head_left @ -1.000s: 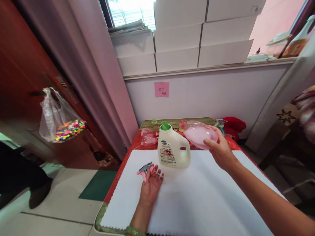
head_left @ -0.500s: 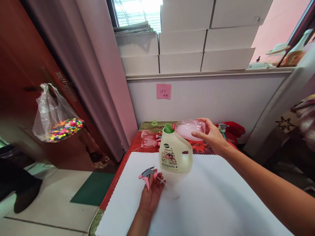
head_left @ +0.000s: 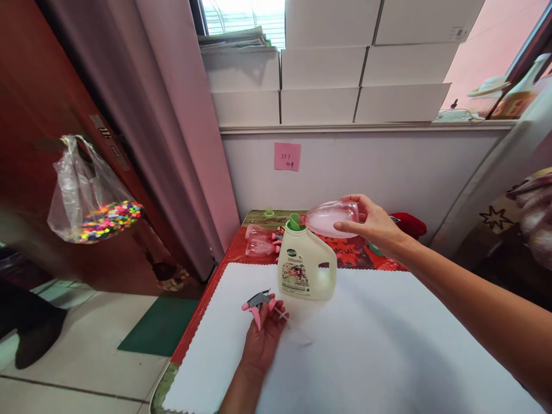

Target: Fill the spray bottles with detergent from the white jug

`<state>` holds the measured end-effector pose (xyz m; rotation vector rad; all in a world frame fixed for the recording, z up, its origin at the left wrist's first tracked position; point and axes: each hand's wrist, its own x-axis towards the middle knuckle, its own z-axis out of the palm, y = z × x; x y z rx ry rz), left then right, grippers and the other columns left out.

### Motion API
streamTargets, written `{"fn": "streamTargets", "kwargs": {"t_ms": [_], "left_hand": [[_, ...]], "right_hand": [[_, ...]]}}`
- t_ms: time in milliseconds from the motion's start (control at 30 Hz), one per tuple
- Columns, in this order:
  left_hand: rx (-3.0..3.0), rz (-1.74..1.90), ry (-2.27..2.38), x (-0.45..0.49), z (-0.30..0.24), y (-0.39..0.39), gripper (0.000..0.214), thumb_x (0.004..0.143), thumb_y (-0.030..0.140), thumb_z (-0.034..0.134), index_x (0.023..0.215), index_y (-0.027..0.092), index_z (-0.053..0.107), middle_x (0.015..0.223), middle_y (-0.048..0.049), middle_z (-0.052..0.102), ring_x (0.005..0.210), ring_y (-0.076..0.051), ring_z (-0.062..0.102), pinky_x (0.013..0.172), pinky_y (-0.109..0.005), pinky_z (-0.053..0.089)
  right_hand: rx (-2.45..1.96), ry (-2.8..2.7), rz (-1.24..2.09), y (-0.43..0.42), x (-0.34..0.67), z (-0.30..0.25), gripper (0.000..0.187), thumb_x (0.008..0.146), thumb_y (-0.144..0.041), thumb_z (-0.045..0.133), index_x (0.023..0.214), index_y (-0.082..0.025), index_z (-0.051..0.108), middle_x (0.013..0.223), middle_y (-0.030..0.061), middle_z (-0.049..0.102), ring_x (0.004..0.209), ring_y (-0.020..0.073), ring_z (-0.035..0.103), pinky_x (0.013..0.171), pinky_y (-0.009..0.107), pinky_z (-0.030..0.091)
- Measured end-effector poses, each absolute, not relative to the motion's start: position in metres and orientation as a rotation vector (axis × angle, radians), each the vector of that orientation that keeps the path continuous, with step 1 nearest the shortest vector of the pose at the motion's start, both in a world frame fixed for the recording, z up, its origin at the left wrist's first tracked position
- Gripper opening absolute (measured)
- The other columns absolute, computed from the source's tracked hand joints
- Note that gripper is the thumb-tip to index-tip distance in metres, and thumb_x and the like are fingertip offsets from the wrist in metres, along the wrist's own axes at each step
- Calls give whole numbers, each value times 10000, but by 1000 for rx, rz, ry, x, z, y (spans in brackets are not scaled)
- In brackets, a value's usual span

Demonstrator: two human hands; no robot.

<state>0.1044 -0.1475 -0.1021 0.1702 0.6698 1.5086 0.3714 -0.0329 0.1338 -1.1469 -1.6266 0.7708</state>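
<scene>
My right hand [head_left: 374, 226] grips a clear bottle with pink liquid [head_left: 331, 218], tipped on its side with its neck at the green spout of a cream detergent jug [head_left: 305, 265]. The jug stands upright on a white cloth [head_left: 353, 351]. My left hand [head_left: 262, 336] rests palm up on the cloth, fingers closed on a pink and grey spray trigger head [head_left: 257, 302] with its thin tube sticking out to the right.
Two empty clear bottles [head_left: 260, 240] lie behind the jug on the red table [head_left: 224, 257], near a small green cap [head_left: 269, 213]. A bag of coloured beads [head_left: 92, 204] hangs on the door at left. White boxes [head_left: 345, 63] line the sill.
My right hand has carried the pink bottle left and tipped it flat, bringing its neck to the jug's spout. My left hand stays put with the trigger head.
</scene>
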Motion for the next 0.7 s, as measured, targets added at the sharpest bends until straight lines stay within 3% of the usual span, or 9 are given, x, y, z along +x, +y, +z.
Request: {"fn": "streamTargets", "kwargs": {"t_ms": [333, 700], "left_hand": [[189, 1509, 674, 105, -103, -147, 253, 862, 259, 722, 1094, 158, 713, 999, -120, 746, 869, -201, 712, 844, -372, 582], [180, 1510, 678, 103, -112, -142, 263, 891, 279, 690, 1110, 135, 698, 987, -129, 741, 853, -200, 703, 831, -399, 586]], "right_hand": [[-1163, -1740, 703, -20, 372, 148, 638, 603, -348, 869, 1199, -259, 657, 1111, 98, 679, 963, 286, 645, 721, 430, 587], [-1389, -2006, 492, -22, 365, 179, 746, 619, -527, 830, 1290, -300, 596, 1183, 76, 680, 1009, 298, 653, 838, 464, 559]]}}
